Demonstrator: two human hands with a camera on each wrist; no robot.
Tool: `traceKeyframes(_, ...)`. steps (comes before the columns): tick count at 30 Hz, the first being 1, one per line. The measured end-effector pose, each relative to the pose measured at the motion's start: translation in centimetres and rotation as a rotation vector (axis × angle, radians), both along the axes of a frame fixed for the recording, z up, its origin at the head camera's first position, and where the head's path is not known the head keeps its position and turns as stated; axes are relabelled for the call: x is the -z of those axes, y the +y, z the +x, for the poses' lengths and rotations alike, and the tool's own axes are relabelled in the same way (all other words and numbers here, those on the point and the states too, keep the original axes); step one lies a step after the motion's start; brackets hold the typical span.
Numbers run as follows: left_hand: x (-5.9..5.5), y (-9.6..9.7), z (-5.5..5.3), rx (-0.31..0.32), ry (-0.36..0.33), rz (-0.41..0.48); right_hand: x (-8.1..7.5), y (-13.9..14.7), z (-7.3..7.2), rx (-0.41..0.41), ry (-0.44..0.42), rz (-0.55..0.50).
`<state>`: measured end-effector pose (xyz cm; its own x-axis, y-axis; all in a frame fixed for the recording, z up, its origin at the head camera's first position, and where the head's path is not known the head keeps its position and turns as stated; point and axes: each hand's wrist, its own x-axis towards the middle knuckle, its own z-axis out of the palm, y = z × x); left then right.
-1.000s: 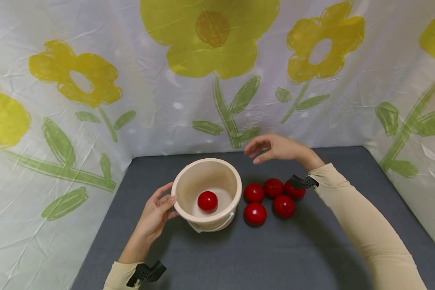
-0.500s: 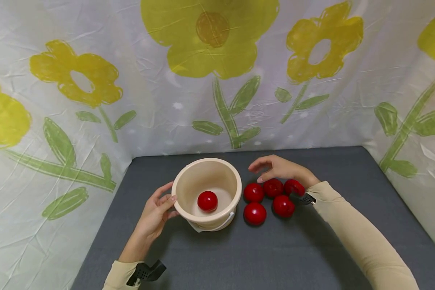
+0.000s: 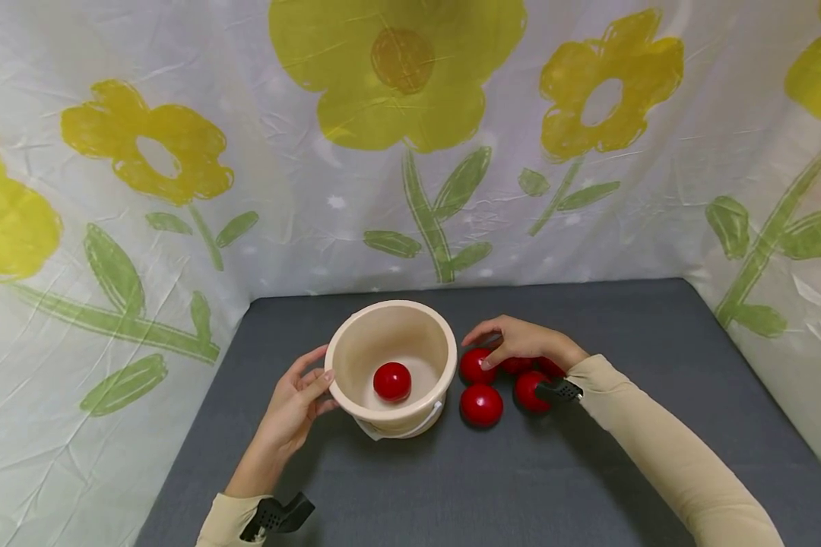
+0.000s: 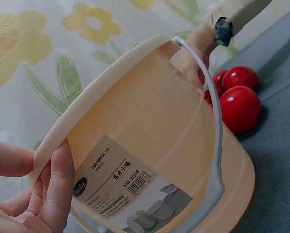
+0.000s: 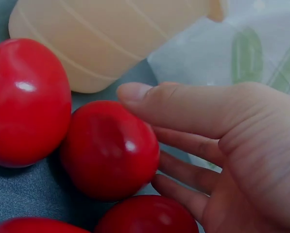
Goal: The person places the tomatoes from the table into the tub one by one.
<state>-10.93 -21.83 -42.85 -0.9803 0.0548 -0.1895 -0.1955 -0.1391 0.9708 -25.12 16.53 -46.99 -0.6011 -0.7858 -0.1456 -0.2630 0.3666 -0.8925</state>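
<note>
Bucket (image 3: pixel 410 323): cream, upright, mouth up; pale handle (image 3: pixel 420 424) slack down its near side; printed label (image 4: pixel 135 184) on the outer wall, showing in the left wrist view.
Ball inside (image 3: pixel 392 381): one, red and glossy, resting on the bucket's floor.
Balls outside: five, all red, in a loose cluster to the right of the bucket. One ball under the right hand (image 3: pixel 475 368); a front ball (image 3: pixel 481 405), right of the bucket and closer to the person; three others (image 3: pixel 532 391) farther out to the right, partly covered by hand and wrist.
Left hand (image 3: pixel 294 403): at the bucket's left edge, fingers and thumb pinching the rim.
Right hand (image 3: pixel 520 340): right of the bucket, fingers loosely bent about the upper ball, thumb on one side, fingers on the other. Grasping or only touching: cannot tell.
Count so far: one in, five out; reads as an early stage, with most balls left on the counter (image 3: pixel 397 501).
Counter cloth: dark grey, plain, running under and all round the bucket.
Room: white sheet (image 3: pixel 294 220) hung behind the bucket and to both sides, lightly creased, printed with yellow flowers (image 3: pixel 404 61) and green leaves.
Sleeves (image 3: pixel 677 448): beige; black band (image 3: pixel 559 390) at each wrist.
</note>
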Motion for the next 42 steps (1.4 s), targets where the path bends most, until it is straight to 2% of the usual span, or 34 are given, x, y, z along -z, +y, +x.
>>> traceKeyframes(6,0.1,0.1,0.0,-0.003,-0.001,0.008,0.2,-0.5,-0.1,-0.037,0.057,0.128)
traceKeyframes(13,0.3,0.0,0.0,-0.004,0.003,0.008,-0.2,-1.0,0.2,-0.048,0.045,0.244)
traceKeyframes(21,0.3,0.0,0.0,0.003,0.008,0.003,0.0,-1.4,0.3,-0.011,0.038,0.247)
traceKeyframes(26,0.2,-0.1,0.0,0.000,0.008,-0.002,-0.1,-1.2,0.2,-0.006,0.107,0.208)
traceKeyframes(29,0.1,-0.1,0.0,0.001,0.008,-0.002,-0.9,-0.9,0.0,0.015,0.114,0.159)
traceKeyframes(34,0.1,-0.1,0.0,-0.006,0.009,-0.002,-3.2,-0.2,-0.4,0.066,0.100,0.078)
traceKeyframes(39,0.2,-0.1,0.0,-0.009,0.004,-0.002,-5.3,0.5,-0.7,0.086,0.089,0.060)
traceKeyframes(42,0.3,-0.1,0.0,-0.009,0.002,0.000,-6.7,0.8,-0.9,0.100,0.109,0.045)
